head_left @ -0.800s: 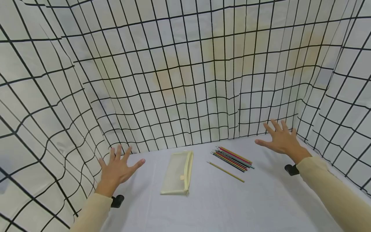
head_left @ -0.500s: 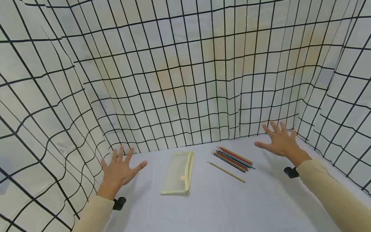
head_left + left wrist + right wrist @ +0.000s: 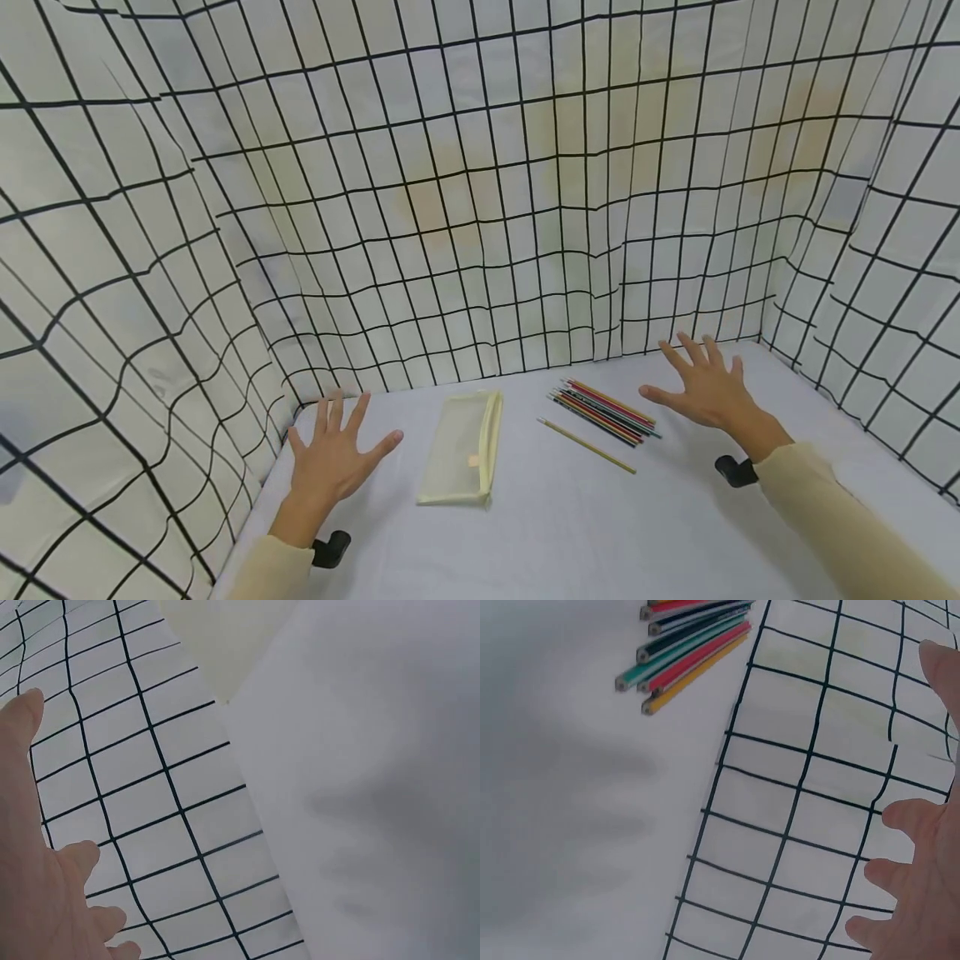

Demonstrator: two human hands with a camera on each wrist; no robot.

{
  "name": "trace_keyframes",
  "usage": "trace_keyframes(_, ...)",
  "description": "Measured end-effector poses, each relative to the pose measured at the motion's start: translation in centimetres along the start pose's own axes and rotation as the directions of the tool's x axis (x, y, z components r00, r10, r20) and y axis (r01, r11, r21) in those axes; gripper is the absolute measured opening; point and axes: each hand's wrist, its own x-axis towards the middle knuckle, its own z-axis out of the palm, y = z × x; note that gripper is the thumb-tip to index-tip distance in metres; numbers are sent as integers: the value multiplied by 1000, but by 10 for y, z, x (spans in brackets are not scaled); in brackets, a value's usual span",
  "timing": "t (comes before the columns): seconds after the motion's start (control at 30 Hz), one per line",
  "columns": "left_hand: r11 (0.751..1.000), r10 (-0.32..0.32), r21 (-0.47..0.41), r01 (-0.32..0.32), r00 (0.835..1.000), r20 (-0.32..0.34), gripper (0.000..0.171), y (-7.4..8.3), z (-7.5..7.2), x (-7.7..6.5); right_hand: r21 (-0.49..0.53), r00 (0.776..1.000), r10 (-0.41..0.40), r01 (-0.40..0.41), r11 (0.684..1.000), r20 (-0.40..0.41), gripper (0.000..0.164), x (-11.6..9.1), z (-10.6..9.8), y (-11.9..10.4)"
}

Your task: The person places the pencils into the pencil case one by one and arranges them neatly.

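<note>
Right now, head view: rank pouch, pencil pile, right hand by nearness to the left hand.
1. Pouch: just right of the left hand.
2. Pencil pile: right of the pouch.
3. Right hand: right of the pile.

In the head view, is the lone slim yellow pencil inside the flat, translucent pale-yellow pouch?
No, the yellow pencil lies on the white tabletop, to the right of the pale-yellow pouch.

The left hand [image 3: 330, 462] is spread wide, back up, its thumb stretched inward and its other fingers fanned forward. The right hand [image 3: 708, 392] mirrors it, reaching farther forward. The left forearm [image 3: 272, 571] and right forearm [image 3: 836, 512], both in cream sleeves, slant in from the lower corners.
</note>
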Motion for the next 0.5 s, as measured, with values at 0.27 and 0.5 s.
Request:
trace_keyframes(0.27, 987, -30, -162, 22, 998, -49, 91, 28, 26, -7, 68, 995, -67, 73, 995, -76, 90, -8, 18, -33)
trace_keyframes(0.5, 918, -88, -396, 1, 976, -201, 72, 52, 50, -6, 241, 986, -113, 141, 960, -125, 73, -6, 35, -64)
